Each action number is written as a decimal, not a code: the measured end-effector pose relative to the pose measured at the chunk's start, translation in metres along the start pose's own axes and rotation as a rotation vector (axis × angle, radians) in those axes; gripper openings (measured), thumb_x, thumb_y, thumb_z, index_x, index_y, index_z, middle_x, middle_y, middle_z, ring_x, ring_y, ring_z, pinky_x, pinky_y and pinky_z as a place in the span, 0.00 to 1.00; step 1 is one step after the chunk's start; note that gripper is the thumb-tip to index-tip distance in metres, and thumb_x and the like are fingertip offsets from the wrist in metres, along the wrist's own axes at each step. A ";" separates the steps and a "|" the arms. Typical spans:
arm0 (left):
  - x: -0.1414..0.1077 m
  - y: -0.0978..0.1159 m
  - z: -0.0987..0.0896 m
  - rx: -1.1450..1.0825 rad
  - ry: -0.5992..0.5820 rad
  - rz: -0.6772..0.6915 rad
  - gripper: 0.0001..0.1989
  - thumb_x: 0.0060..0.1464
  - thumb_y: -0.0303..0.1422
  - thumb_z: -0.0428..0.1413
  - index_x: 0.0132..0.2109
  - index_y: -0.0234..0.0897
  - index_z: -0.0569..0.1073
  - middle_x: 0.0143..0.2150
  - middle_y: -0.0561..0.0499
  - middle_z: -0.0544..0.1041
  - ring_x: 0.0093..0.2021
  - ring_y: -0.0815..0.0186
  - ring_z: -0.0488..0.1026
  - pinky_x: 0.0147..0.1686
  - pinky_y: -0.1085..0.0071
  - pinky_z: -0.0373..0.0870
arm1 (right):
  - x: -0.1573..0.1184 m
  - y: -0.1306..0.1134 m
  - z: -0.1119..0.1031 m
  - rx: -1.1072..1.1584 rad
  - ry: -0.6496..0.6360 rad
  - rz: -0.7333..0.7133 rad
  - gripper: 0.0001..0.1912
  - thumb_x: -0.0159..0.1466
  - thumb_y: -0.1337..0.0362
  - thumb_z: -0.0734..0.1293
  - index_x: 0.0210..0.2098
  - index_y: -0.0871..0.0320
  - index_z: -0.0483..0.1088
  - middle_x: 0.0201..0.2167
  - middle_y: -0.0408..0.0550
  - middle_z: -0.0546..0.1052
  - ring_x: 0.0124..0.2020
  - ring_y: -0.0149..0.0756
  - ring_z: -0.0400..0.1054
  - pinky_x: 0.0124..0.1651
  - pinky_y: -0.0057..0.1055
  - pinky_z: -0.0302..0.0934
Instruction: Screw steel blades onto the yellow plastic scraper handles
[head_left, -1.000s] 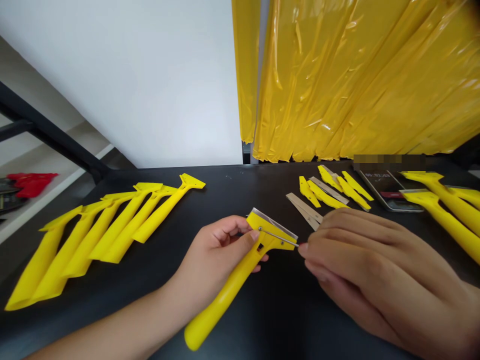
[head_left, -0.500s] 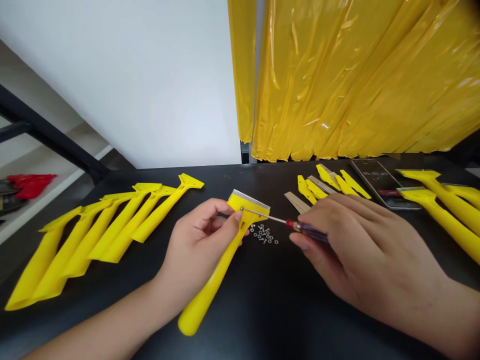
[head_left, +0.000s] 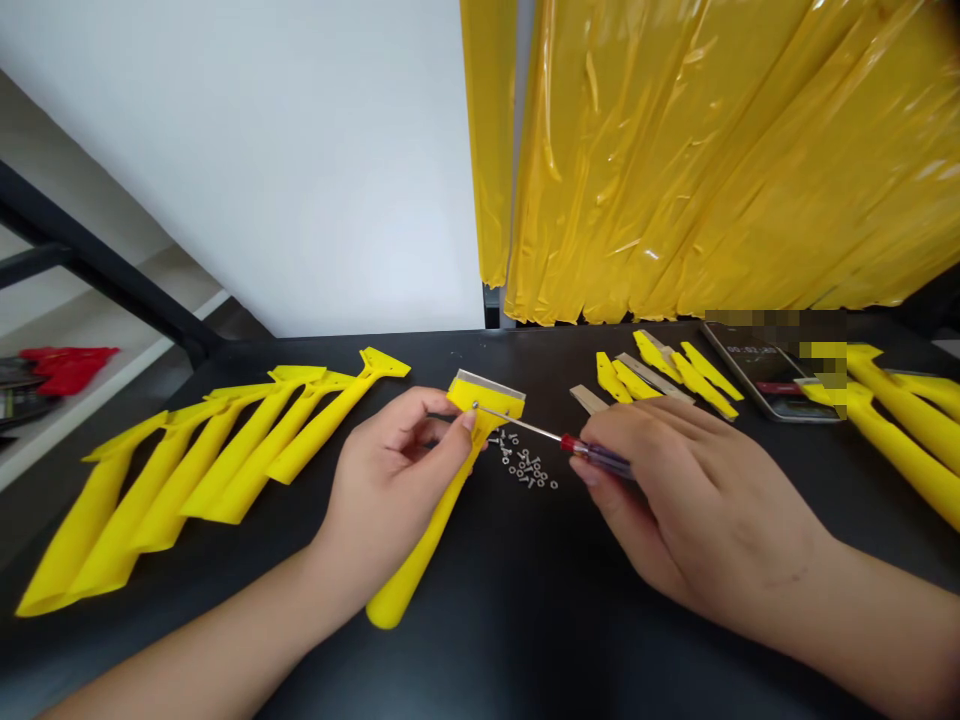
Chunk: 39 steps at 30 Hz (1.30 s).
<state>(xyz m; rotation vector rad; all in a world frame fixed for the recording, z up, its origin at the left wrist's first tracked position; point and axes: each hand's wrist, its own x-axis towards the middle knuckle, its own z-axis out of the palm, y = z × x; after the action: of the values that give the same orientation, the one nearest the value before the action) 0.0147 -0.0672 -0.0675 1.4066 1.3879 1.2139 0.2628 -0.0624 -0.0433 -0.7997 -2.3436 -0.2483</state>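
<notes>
My left hand (head_left: 401, 470) is closed around the neck of a yellow scraper (head_left: 420, 545), thumb near the head. The scraper's head is up, with a metal blade edge along its top, and the handle slants down toward me. My right hand (head_left: 697, 490) grips a screwdriver (head_left: 596, 455) with a red and dark translucent handle. Its thin shaft points left, and the tip meets a screw at the left of the scraper head. Loose small screws and nuts (head_left: 529, 468) lie on the black table just right of the scraper.
Several yellow scraper handles (head_left: 247, 440) lie in a row at the left. Yellow cover plates (head_left: 652, 360) and greyish blade strips (head_left: 586, 400) lie behind my right hand. A phone (head_left: 757, 365) and more yellow scrapers (head_left: 892, 430) sit at the right. Yellow plastic sheeting (head_left: 675, 160) hangs behind.
Both hands, with the scraper and screwdriver, have shifted slightly left and up. The screwdriver tip stays at the screw.
</notes>
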 end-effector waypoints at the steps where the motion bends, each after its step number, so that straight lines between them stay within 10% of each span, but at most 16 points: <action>1: 0.000 0.000 0.000 0.003 -0.003 0.002 0.09 0.63 0.41 0.65 0.41 0.42 0.77 0.32 0.54 0.78 0.32 0.64 0.76 0.35 0.69 0.76 | 0.000 0.000 0.000 0.002 0.002 0.003 0.06 0.71 0.73 0.65 0.46 0.58 0.65 0.37 0.54 0.80 0.35 0.45 0.74 0.44 0.44 0.70; 39: 0.002 -0.005 0.000 0.038 -0.033 0.007 0.09 0.65 0.42 0.63 0.41 0.42 0.76 0.34 0.55 0.77 0.33 0.66 0.74 0.34 0.72 0.71 | -0.007 0.004 0.010 -0.018 -0.059 0.151 0.05 0.76 0.64 0.62 0.48 0.57 0.66 0.31 0.45 0.78 0.23 0.37 0.73 0.25 0.33 0.60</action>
<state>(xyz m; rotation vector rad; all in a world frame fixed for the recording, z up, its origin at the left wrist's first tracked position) 0.0139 -0.0649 -0.0720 1.4533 1.3908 1.1691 0.2645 -0.0591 -0.0557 -0.9999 -2.3247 -0.1842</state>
